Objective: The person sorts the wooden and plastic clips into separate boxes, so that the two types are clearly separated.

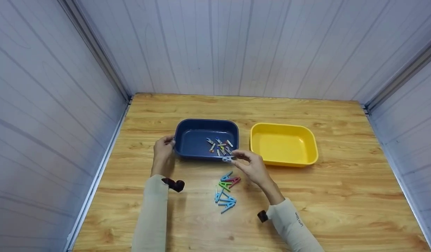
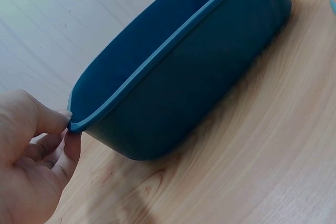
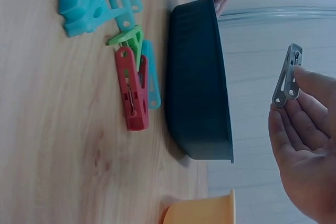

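Observation:
My left hand [image 1: 163, 148] pinches the rim of a dark blue tub [image 2: 173, 82] at its left end, thumb on top and fingers underneath. A grey plastic clothespin [image 3: 287, 74] is held between the thumb and fingers of my right hand [image 1: 252, 166], near the tub's front right corner. Inside the blue tub lie several small wooden clothespins [image 1: 220, 145] with coloured bits on them. On the table in front of it is a loose group of plastic clothespins: a red one [image 3: 132, 90], a green one [image 3: 128, 40] and several light blue ones [image 1: 227, 203].
A yellow tub [image 1: 315, 157] stands just right of the blue one, with nothing inside it. Both sit on a wood-grain table [image 1: 341, 196]. Pale panelled walls [image 1: 222, 49] close off the back and both sides.

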`<action>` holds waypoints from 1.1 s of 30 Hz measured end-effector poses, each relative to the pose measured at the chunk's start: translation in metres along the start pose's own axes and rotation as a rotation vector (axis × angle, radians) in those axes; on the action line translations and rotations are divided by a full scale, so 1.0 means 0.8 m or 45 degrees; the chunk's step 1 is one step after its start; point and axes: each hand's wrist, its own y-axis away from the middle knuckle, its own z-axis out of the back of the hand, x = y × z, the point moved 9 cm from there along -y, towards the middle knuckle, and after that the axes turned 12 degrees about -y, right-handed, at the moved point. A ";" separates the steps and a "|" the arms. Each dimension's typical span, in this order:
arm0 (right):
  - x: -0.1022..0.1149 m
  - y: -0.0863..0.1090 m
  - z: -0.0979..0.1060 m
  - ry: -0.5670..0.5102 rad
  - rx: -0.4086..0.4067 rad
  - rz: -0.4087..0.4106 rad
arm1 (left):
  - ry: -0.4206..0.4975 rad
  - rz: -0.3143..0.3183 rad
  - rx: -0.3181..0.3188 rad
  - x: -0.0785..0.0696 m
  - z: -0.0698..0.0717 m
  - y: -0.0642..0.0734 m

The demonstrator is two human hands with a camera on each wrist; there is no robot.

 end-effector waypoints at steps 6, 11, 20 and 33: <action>-0.007 -0.007 0.003 -0.015 -0.008 0.062 | -0.040 -0.017 0.006 0.000 0.000 0.003; -0.035 -0.013 0.008 -0.024 -0.035 0.062 | -0.027 -0.016 0.012 0.000 -0.001 0.003; -0.036 -0.014 0.009 0.007 -0.017 0.072 | 0.041 0.018 0.007 0.001 -0.002 0.001; -0.061 0.005 -0.015 0.122 0.306 -0.145 | -0.001 -0.013 0.004 -0.002 0.000 0.002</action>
